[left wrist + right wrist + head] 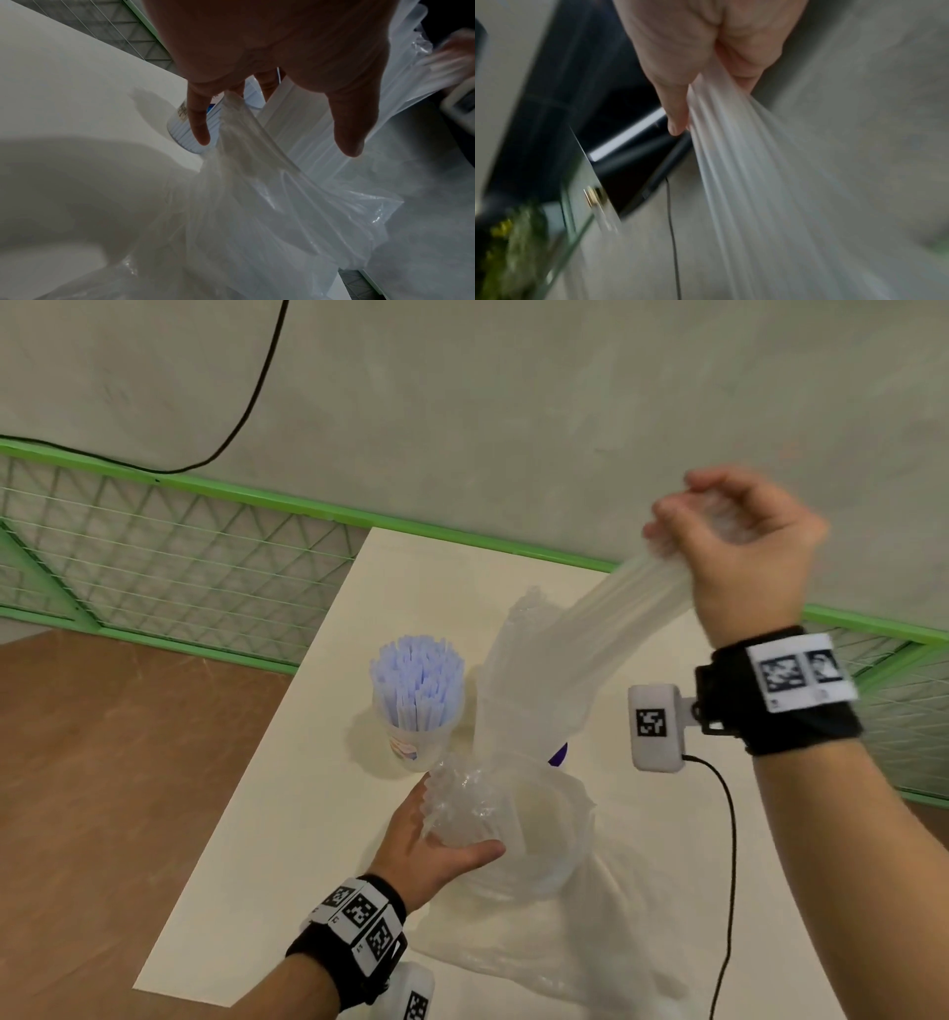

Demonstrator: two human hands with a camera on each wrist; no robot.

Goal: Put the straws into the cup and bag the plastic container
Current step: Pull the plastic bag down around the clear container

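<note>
A thin, glossy, crinkled plastic bag [534,690] is seen. Matt pale plastic straws [417,683] are held in a translucent plastic cup [416,744]. The table [287,814] is finished smooth and matt.

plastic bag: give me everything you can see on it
The plastic bag is thin, translucent white film, crinkled and glossy. The right hand grips one gathered handle and pulls it up into a taut, pleated band. The left hand holds the bunched other side low, so the mouth gapes between them. A pale round shape, probably the plastic container, shows through the film. Its lower part lies slack on the white table, beside the cup of straws.
</note>
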